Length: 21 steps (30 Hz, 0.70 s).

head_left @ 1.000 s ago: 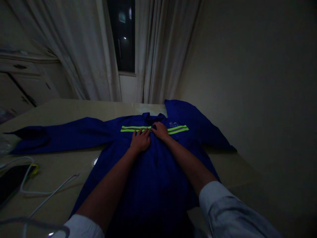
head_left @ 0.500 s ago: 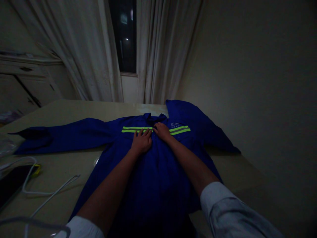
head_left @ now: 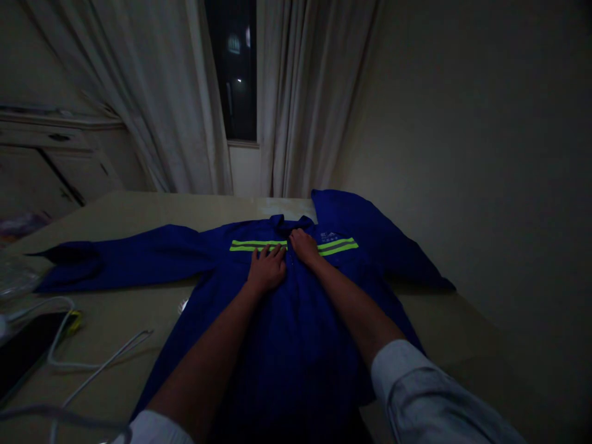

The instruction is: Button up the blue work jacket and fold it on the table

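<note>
A blue work jacket (head_left: 277, 333) with two yellow-green reflective stripes across the chest lies spread front-up on a beige table (head_left: 139, 209), sleeves out to both sides. My left hand (head_left: 265, 269) lies flat on the chest just below the stripes, fingers stretched out. My right hand (head_left: 304, 245) rests at the front placket below the collar, its fingers curled down on the cloth; what they pinch is hidden in the dim light.
White hangers (head_left: 92, 364) and a dark flat device (head_left: 23, 351) lie at the table's left front. A clear plastic wrap (head_left: 16, 277) sits at the left edge. Curtains (head_left: 296, 92) and a dark window stand behind; a wall runs along the right.
Both hands stay on the jacket's chest; they barely shift. The camera view has drifted slightly, moving everything a little right and down.
</note>
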Each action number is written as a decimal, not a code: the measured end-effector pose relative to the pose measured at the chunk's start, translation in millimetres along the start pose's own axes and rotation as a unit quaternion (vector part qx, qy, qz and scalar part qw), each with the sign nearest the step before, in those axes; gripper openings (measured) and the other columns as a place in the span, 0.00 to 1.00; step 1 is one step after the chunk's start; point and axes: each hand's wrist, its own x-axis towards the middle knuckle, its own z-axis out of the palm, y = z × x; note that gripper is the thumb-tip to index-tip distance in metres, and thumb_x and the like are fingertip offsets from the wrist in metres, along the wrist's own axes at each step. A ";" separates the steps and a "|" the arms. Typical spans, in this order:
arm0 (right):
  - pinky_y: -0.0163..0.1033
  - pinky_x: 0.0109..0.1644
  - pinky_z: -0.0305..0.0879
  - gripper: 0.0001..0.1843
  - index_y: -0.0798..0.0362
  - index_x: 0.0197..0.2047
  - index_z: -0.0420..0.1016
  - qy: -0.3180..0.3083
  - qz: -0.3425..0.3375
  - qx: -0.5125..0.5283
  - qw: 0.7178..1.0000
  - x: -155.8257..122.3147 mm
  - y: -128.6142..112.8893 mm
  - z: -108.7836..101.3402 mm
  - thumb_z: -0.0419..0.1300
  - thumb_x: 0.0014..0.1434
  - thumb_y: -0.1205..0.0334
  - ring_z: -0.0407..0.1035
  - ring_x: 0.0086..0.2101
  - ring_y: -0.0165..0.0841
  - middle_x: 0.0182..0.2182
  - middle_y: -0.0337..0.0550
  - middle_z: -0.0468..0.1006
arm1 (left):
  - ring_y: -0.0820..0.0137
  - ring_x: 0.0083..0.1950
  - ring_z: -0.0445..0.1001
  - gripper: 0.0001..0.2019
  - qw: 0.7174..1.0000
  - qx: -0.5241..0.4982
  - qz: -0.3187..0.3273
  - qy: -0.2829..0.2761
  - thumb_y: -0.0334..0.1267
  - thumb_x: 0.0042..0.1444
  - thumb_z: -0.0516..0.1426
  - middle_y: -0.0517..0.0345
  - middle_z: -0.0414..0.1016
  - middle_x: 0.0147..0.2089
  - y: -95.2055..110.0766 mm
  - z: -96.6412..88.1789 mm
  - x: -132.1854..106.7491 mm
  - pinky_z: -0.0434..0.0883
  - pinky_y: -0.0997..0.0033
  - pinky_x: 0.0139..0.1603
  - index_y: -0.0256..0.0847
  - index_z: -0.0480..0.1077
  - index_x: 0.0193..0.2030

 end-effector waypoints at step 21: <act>0.41 0.39 0.57 0.07 0.49 0.40 0.73 -0.054 -0.430 0.090 0.897 -344.1 -28.8 -66.5 0.59 0.73 0.60 0.66 0.34 0.32 0.34 0.37 0.75 | 0.43 0.80 0.49 0.31 0.999 -0.020 -0.006 -0.030 0.53 0.71 0.40 0.55 0.54 0.80 -4.7 1.1 4.8 0.45 0.25 0.73 0.51 0.57 0.78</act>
